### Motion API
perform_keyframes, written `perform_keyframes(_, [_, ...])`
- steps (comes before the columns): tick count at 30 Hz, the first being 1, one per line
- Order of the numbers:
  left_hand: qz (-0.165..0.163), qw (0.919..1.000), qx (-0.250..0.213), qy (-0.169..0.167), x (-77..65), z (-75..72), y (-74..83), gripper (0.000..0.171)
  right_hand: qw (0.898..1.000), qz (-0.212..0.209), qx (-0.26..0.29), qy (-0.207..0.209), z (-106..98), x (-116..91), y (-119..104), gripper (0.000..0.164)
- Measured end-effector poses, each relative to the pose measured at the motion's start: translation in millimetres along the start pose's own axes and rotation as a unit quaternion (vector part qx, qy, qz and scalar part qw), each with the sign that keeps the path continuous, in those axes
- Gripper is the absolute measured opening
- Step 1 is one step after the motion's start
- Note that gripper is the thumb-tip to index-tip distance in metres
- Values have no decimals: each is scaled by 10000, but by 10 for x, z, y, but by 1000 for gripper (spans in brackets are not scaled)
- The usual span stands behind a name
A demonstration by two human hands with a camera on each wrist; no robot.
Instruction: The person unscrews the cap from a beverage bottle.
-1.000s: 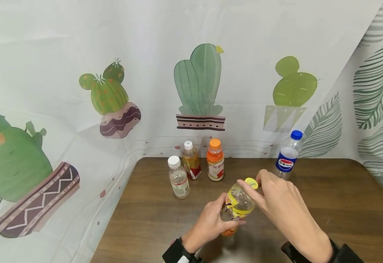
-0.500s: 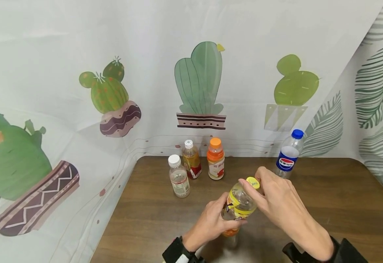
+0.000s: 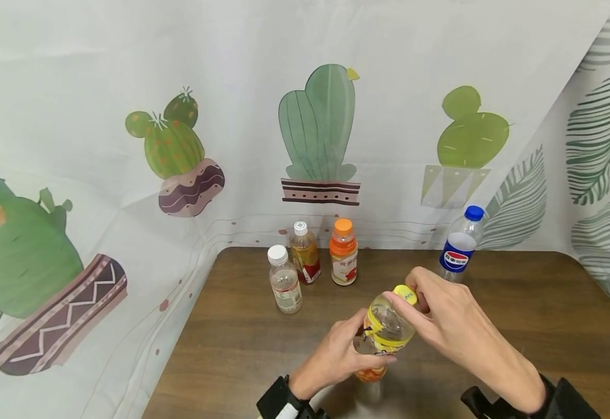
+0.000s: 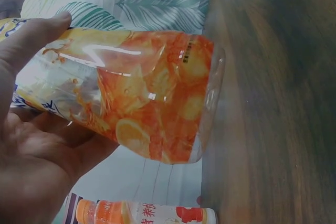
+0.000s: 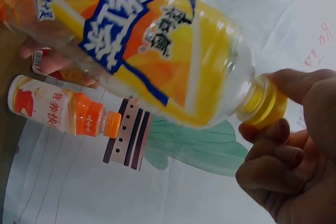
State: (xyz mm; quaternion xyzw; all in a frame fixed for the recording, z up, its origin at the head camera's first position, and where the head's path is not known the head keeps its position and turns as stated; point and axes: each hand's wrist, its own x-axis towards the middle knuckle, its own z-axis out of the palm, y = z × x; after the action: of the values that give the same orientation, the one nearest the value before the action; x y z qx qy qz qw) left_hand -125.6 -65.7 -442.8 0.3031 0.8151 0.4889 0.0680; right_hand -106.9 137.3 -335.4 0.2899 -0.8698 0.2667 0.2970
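My left hand [image 3: 336,352] grips a clear plastic drink bottle [image 5: 152,51] around its middle. The bottle has a yellow and orange label, with orange slices [image 4: 152,98] printed low down, and it looks empty. It is held tilted above the table, top leaning to the right in the head view. At its neck, my right hand [image 3: 451,326] pinches the yellow cap [image 5: 265,103] between thumb and curled fingers. The cap sits on the bottle's neck. In the left wrist view, the bottle's base is off the tabletop.
At the table's back left stand a white-capped clear bottle [image 3: 286,285], a brown-tinted bottle [image 3: 305,253] and an orange-capped bottle [image 3: 343,256]. Behind the right hand is a blue-capped Pepsi bottle [image 3: 457,250]. The wooden table [image 3: 231,349] ends at a printed cloth backdrop [image 3: 242,116].
Both hands and the bottle have shifted slightly right and down in the head view. The right hand keeps its pinch on the cap; the other bottles stand where they were.
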Motion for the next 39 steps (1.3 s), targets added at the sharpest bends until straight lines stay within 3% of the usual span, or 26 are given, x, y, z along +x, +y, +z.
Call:
perform_keyframes(6, [-68,9987,-392,-318,-11,-13,4,58,9987,-264,324,-276,-36,-17,51,27])
perform_keyframes(9, [-30,9988,-393,-283,-16,-7,-18,58,9986,-248,328,-344,-24,-25,70,25])
perform_keyframes(19, [-167,9996,129,199,10,38,-75,53,9952,904,-290,-238,0,-13,-15,25])
perform_keyframes(28, [139,9950,815,565,24,54,-80,54,9755,2028,-743,-427,-21,64,-177,41])
perform_keyframes(33, [162,9930,970,662,16,73,-72,54,9704,2236,-770,-491,35,42,-187,44])
perform_keyframes(39, [-25,9917,1008,802,19,92,-34,54,9745,2136,-592,-355,79,28,-217,38])
